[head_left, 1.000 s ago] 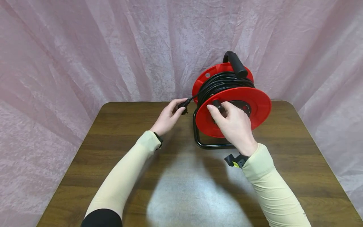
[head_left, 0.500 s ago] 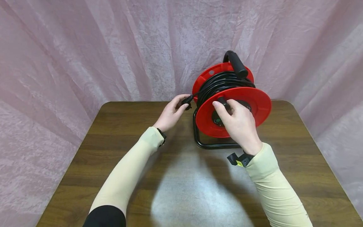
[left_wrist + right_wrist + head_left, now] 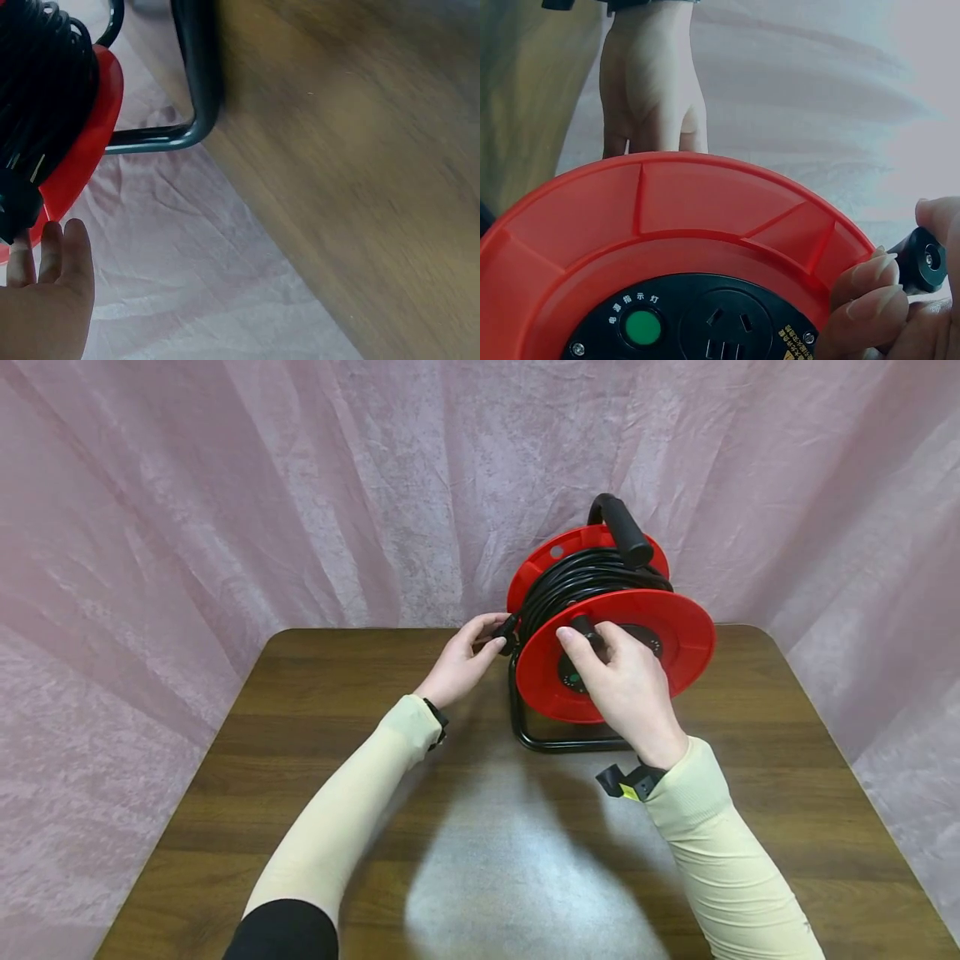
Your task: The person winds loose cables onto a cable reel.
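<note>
A red cable reel (image 3: pixel 690 635) wound with black cable (image 3: pixel 592 577) stands at the back right of the table. My left hand (image 3: pixel 461 662) pinches the black plug (image 3: pixel 507 633) at the cable's end, right beside the reel's left side. In the left wrist view the plug (image 3: pixel 16 204) sits close against the windings, and several fingers (image 3: pixel 75 251) reach up beside it. My right hand (image 3: pixel 632 685) grips the black crank knob (image 3: pixel 584 627) on the reel's front disc. The right wrist view shows this knob (image 3: pixel 921 260) between thumb and fingers, near a socket panel (image 3: pixel 727 322) with a green light.
The reel rests on a black tubular frame (image 3: pixel 551 746) with a black carrying handle (image 3: pixel 627 531) on top. It stands near the back edge of the wooden table (image 3: pixel 330 735). Behind hangs a pink curtain (image 3: pixel 375 485).
My left hand has moved right with the plug, bringing it up against the windings. The crank knob and my right hand have shifted slightly right, and the disc has turned a little.
</note>
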Motion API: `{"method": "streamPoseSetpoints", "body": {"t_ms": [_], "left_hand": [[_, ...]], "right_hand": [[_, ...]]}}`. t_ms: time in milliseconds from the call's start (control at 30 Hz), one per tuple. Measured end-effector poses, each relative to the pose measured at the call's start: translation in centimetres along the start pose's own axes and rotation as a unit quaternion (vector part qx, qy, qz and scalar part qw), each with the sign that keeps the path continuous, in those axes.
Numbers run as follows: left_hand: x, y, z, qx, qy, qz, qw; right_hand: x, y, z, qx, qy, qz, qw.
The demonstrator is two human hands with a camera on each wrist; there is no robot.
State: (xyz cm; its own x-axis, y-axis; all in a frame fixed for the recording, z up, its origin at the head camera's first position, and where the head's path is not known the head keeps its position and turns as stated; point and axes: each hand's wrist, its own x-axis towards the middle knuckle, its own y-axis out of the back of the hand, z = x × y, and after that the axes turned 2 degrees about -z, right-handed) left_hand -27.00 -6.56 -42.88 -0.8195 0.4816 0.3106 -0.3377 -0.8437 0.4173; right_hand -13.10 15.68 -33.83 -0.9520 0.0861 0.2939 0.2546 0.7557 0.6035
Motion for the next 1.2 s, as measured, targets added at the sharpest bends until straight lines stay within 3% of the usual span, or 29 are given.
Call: {"method": "streamPoseSetpoints", "body": {"t_ms": [233,367,533,1200], "left_hand": [[-0.8,-0.1,0.0,0.000,-0.039,0.001,0.9992],[-1.6,0.1,1.1,-0.021,-0.050,0.003,0.9985],[-2.5,0.4,2.0,-0.017,-0.030,0.001,0.9994],[-3.6,0.7,1.0,-0.012,0.013,-0.012,0.9998]], "right_hand": [[0.0,-0.4,0.1,-0.005,0.005,-0.007,1.000],[-0.1,-0.8,0.1,-0.001,0.014,-0.009,1.000],[-0.3,-1.3,0.1,-0.011,0.021,-0.008,1.000],[-0.7,-2.8,0.1,-0.059,0.019,-0.028,0.998]]}}
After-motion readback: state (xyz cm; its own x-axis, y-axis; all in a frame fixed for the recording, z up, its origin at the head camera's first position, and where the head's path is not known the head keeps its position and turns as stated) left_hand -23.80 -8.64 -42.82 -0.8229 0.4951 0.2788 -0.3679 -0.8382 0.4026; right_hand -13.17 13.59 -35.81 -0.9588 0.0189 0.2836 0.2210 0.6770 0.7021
